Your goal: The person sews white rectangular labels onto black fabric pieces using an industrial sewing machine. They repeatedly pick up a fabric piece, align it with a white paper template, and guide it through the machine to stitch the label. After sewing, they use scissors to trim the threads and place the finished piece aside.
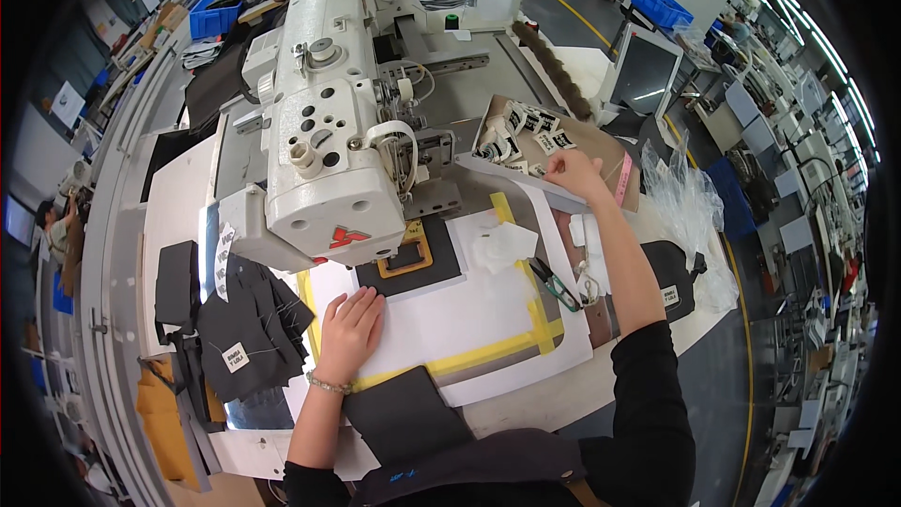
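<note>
Closest to the person's body, a dark cloth piece [408, 418] lies at the front edge of the worktop [521, 402]. Just beyond it, the left hand [349, 330] rests flat on a white sheet [422, 333], its fingers straight and grasping nothing. Its fingertips are at the near edge of a black cloth [441, 268], which lies under the sewing machine [324, 131] with a yellow frame [404, 270] on top. Yellow tape [488, 353] runs along the sheet. To the left is a pile of dark cut pieces [253, 314]; to the right, green-handled snips [556, 284] lie near a crumpled white paper [507, 244].

Farther, well apart from the left one, the right hand [574, 175] is at the near side of an open box [596, 143] with small white labels [552, 139]. Its fingers are bent, but I cannot tell if they pinch a label. Beside the box lies a clear plastic bag [690, 211]. Behind stands a dark screen [646, 66], and beyond it a blue bin [662, 7].
</note>
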The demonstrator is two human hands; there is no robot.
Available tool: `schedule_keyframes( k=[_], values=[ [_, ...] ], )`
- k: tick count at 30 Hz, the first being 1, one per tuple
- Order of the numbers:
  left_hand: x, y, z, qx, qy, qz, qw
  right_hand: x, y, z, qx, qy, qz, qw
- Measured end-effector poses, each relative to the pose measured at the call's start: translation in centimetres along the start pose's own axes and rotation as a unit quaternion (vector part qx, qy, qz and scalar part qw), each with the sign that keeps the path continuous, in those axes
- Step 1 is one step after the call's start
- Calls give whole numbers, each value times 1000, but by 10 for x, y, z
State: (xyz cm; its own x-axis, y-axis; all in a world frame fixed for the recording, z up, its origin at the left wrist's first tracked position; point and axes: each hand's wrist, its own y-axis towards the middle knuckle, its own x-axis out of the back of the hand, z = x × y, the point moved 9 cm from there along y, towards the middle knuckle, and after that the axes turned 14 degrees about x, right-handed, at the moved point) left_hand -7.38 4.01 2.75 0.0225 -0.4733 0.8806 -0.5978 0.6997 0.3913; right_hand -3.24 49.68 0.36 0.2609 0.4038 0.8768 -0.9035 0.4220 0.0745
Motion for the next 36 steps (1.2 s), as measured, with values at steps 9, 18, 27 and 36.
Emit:
schedule_keyframes(
  k=[9,18,27,36],
  values=[
    [42,4,-59,-114,-3,-67,991,-35,-97,175,117,520,-20,846],
    [39,9,-75,-84,-133,0,988,-102,-181,255,146,599,165,770],
    [-4,1,-22,233,-533,84,809,-101,-162,247,179,545,74,816],
    [20,34,-17,56,-222,-36,973,-90,-121,254,242,447,32,861]
  ],
)
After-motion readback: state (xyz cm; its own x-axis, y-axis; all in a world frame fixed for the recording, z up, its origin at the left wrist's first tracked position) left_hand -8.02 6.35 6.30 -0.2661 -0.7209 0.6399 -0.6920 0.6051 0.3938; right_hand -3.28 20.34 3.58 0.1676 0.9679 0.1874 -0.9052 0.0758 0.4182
